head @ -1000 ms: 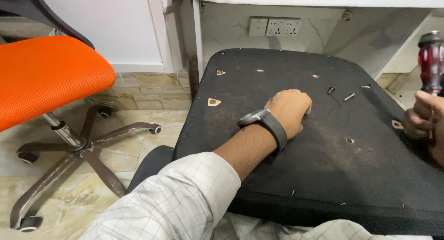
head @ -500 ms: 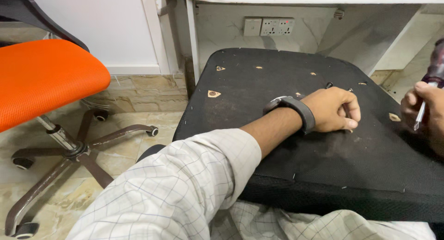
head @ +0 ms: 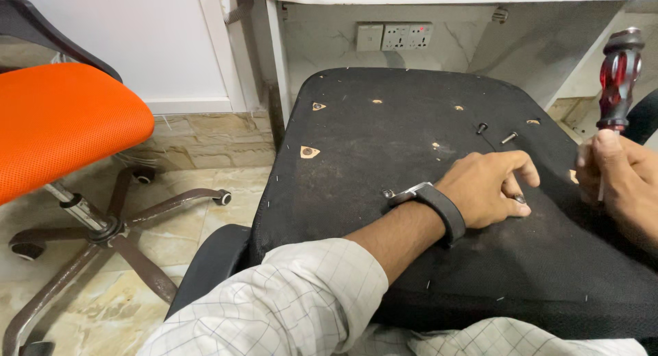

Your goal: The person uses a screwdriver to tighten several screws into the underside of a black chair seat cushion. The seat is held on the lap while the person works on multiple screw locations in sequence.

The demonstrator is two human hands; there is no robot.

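A small dark screw (head: pixel 520 199) sits pinched at the fingertips of the left hand (head: pixel 488 189), whose grip is closed on it, resting on the upturned seat base (head: pixel 384 143), a broad, rounded slab of rough, dusty black fabric. Two more loose screws (head: pixel 508 138) lie farther up the slab. The right hand (head: pixel 620 174) has its grip wrapped around a screwdriver (head: pixel 617 78) with a glossy red-and-black handle, held upright. An orange mesh chair (head: pixel 65 123) stands well apart on marbled floor tiles (head: pixel 205 226).

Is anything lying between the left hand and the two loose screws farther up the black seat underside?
Nothing visible. The left hand rests on the black seat underside; only bare fabric separates its fingers from the two loose screws. The right hand holds the red-handled screwdriver off to the side.
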